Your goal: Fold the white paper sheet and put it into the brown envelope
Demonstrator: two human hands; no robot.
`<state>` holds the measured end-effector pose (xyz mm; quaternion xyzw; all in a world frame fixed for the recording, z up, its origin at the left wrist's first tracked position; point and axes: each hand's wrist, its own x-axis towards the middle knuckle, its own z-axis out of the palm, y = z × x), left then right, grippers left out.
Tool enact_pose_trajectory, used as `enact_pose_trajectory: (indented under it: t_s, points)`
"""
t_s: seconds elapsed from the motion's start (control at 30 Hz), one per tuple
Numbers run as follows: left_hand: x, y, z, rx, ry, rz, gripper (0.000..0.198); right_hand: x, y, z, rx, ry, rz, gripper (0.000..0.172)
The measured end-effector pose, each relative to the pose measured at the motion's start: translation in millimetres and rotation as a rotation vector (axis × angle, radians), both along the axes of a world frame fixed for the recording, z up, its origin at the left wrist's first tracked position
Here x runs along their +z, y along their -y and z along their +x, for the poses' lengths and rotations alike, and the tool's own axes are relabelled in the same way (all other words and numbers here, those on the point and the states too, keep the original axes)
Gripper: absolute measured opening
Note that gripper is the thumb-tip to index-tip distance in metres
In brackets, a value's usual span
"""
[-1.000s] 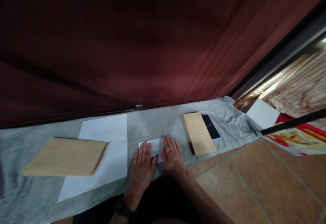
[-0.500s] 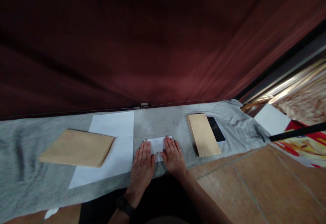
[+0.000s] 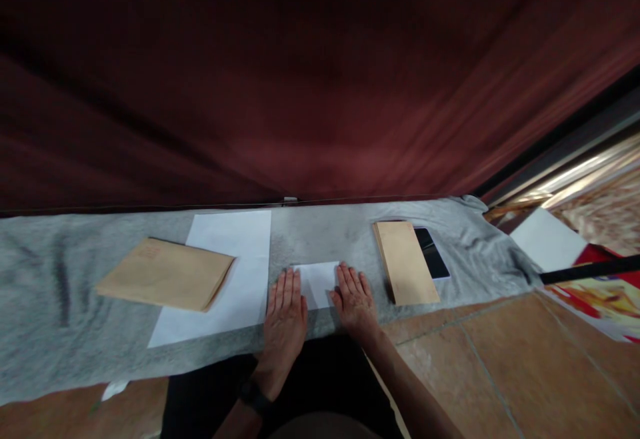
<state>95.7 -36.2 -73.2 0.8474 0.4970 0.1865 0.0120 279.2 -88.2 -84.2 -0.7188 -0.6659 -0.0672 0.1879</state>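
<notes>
A small folded white paper [image 3: 317, 281] lies on a grey cloth [image 3: 60, 306] spread over the floor. My left hand [image 3: 285, 314] rests flat on its left edge, fingers stretched out together. My right hand [image 3: 356, 299] lies flat on its right edge, fingers stretched out too. Both palms press down and hold nothing. A dark band sits on my left wrist.
Left of my hands a large white sheet [image 3: 227, 272] carries a big brown envelope [image 3: 165, 283]. To the right lie a narrow stack of brown envelopes [image 3: 406, 261] and a dark phone [image 3: 432, 252]. A maroon curtain [image 3: 300, 92] hangs behind. Tiled floor [image 3: 525, 366] and colourful printed paper [image 3: 605, 292] lie at right.
My hands have slid apart across the folded paper, uncovering more of its middle. The view has shifted a little, so everything sits further right in the picture.
</notes>
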Motion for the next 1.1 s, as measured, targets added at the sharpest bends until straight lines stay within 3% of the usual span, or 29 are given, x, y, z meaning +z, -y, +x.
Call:
enact_pose_trajectory:
  t_s: [0.17,0.4,0.53,0.7,1.1]
  points:
    - [-1.8,6.1,15.6,-0.146,-0.050,-0.004,0.058,-0.8,-0.3,-0.4,0.001,0.017,0.005,0.059]
    - [-9.6,4.8,13.0,-0.170,-0.095,0.002,0.061,3.1,-2.5,-5.3,0.001,-0.047,-0.001,0.054]
    - [-10.6,3.8,10.9,-0.203,-0.130,0.011,0.061,10.0,-10.4,-24.8,0.114,-0.116,-0.023,0.050]
    - [-11.5,3.3,9.7,-0.196,-0.155,0.008,0.063,9.4,-18.1,-36.4,0.120,-0.132,-0.079,0.053]
    - [-8.2,-5.8,12.6,-0.105,-0.055,-0.055,0.058,3.2,-23.6,-7.2,0.060,-0.053,-0.111,0.054]
